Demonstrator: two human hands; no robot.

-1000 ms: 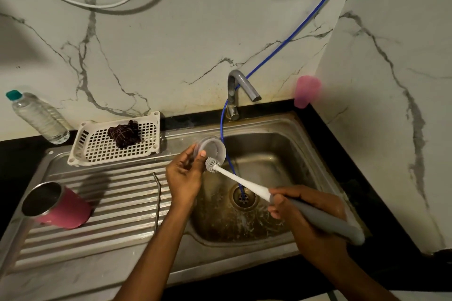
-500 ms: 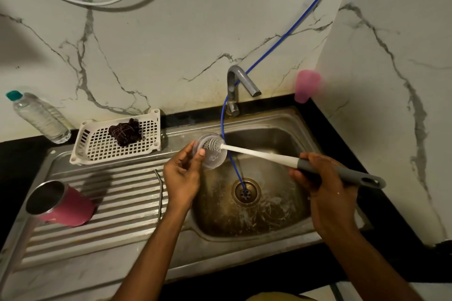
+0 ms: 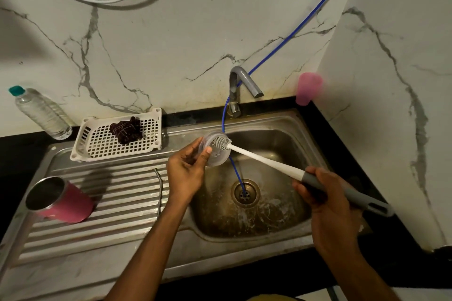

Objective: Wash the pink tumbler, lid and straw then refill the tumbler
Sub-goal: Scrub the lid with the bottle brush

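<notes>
Left hand (image 3: 187, 171) pinches round clear lid (image 3: 216, 153); right hand (image 3: 325, 199) grips grey-handled brush (image 3: 266, 160), bristles on lid, over steel sink (image 3: 303, 144).

1. Left hand (image 3: 187, 171), centre frame: thumb and curled fingers pinch the lid (image 3: 216, 155); its forearm runs to the bottom edge.
2. Right hand (image 3: 325, 199), lower right: fist wrapped round the bottle brush (image 3: 269, 162).

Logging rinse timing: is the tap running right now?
Off, it seems: no stream of water falls from the tap into the sink below its spout.
</notes>
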